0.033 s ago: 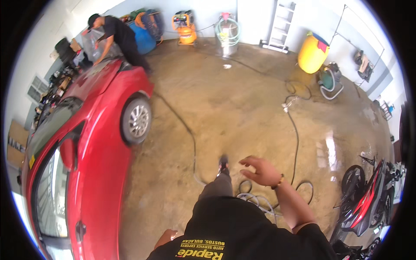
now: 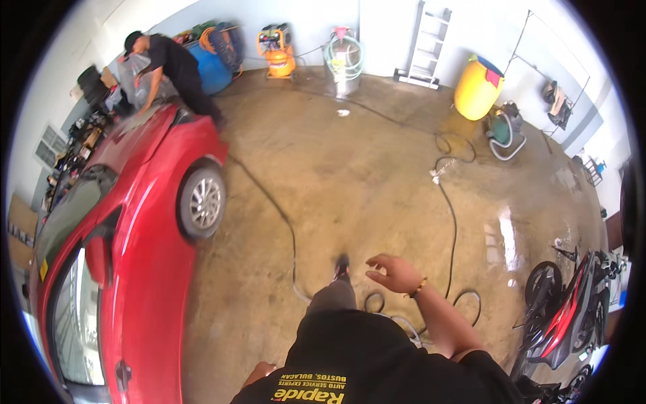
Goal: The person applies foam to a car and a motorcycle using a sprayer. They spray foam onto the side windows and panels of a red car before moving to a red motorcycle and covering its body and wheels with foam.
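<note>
My right hand (image 2: 396, 273) hangs in the air in front of my body, fingers loosely bent and apart, with nothing in it. A yellowish band (image 2: 418, 288) circles that wrist. Beneath this arm, hoses (image 2: 408, 324) lie coiled on the wet floor. My left hand (image 2: 261, 372) shows only in part beside my dark shirt; its fingers are mostly hidden. Nearest to it on the left stands a red car (image 2: 151, 269). One shoe (image 2: 342, 267) of mine is on the concrete ahead.
At the car's front, a person (image 2: 176, 64) in dark clothes leans over the hood. Dark hoses (image 2: 269, 195) cross the floor. Along the far wall stand an orange compressor (image 2: 277, 57), a ladder (image 2: 428, 47) and a yellow barrel (image 2: 476, 91); a motorcycle (image 2: 564, 310) is at right.
The view has shifted slightly, so the car and far-wall items sit a little further left and lower. My right hand keeps its loose, empty pose.
</note>
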Tool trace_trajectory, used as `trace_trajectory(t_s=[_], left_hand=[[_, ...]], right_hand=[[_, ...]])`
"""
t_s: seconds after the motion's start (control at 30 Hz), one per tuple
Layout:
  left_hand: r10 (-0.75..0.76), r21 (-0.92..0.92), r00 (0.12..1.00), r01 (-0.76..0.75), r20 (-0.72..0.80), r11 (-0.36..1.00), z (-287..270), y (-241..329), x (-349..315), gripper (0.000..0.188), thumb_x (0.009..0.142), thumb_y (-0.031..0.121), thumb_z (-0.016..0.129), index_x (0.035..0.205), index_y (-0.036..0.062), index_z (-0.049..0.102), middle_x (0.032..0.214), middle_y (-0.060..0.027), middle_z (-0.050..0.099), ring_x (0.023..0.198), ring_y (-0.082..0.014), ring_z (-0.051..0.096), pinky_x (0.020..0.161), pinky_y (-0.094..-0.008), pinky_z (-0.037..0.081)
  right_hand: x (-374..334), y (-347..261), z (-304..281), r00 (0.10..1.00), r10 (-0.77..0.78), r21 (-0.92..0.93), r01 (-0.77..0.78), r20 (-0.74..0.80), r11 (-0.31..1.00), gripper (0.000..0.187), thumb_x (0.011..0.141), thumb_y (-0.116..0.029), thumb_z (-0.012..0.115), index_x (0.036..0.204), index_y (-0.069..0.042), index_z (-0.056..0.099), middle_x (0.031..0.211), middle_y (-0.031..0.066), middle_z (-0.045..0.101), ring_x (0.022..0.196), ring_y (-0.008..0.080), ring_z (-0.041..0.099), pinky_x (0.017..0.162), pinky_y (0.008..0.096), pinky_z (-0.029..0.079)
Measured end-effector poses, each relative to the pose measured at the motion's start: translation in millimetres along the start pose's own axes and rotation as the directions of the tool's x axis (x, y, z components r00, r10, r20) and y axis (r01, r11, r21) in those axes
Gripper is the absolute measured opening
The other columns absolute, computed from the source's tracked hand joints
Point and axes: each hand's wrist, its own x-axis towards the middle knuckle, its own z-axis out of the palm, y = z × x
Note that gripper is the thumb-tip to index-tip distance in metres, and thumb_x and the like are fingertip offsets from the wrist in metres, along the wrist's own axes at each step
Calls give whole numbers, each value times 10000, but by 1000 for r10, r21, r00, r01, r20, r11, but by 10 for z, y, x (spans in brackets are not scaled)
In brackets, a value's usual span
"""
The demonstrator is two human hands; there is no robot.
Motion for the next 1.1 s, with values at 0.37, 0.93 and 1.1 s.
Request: trace_trajectory(t_s=[0.37,0.93,1.1], left_hand=[[798,642,531,-512,-286,571,-3320,6587,-1494,434,872,380,507,1101,21,587,1137,-218,584,1043,-355,567,879,-428,448],[442,342,835,-331,-328,879,-3358,7762,-1204,580,907,517,380,1177,43,577,1194,-227,550,1139,-367,510,965,-419,399],[-8,-81,979,-9,-204,997,-3365,7414,-993,511,882,418,514,1081,-46,589,928,-248,642,782,-348,647,750,-425,495]], right_hand=[[33,3461,-117,482,876,17,-876,-31,482,371,807,-375,606,996,-61,661,863,121,674,795,231,647,712,370,511],[3099,5800,-3390,603,783,122,-775,-152,620,410,801,-403,591,974,-36,647,867,157,676,848,305,641,753,397,490],[4748,6018,-4381,746,609,50,-620,-270,783,330,809,-352,613,943,-53,654,741,89,666,674,190,643,641,322,496]])
